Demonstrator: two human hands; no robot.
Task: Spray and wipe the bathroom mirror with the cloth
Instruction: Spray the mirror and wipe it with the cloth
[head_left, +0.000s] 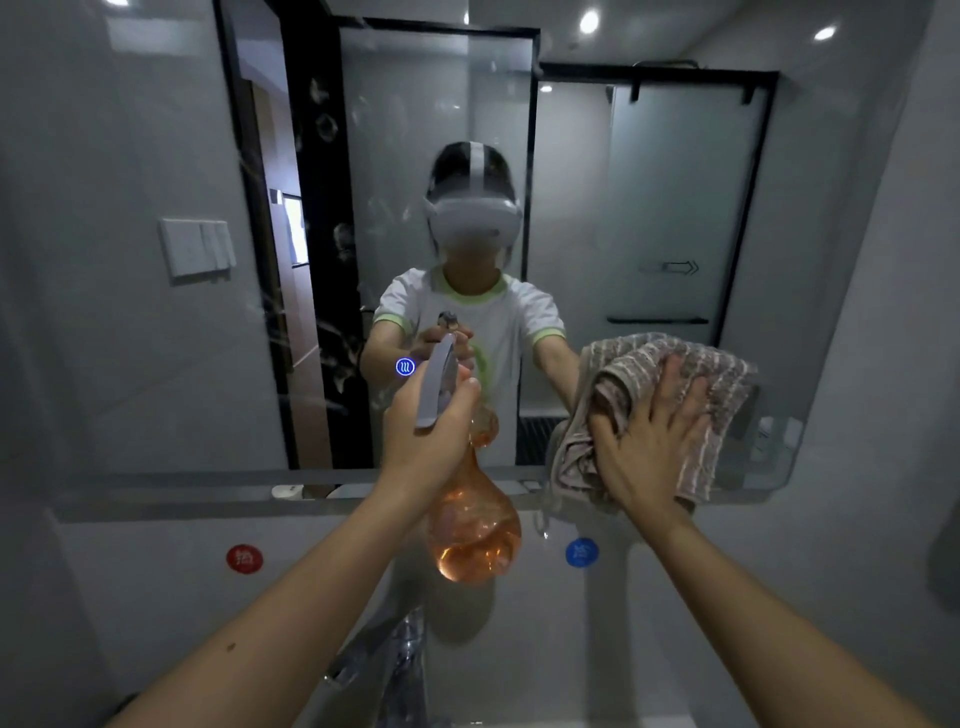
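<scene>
The bathroom mirror fills the wall ahead, with smears and droplets left of centre. My left hand grips an orange, pear-shaped spray bottle by its neck, a finger on the grey trigger head, nozzle pointed at the glass. My right hand lies flat, fingers spread, pressing a striped brown-grey cloth against the lower right part of the mirror. The cloth hangs bunched below my palm.
A small blue lit button glows on the mirror beside the bottle. Below the mirror edge are a red sticker and a blue sticker on the wall. A chrome faucet stands under the bottle.
</scene>
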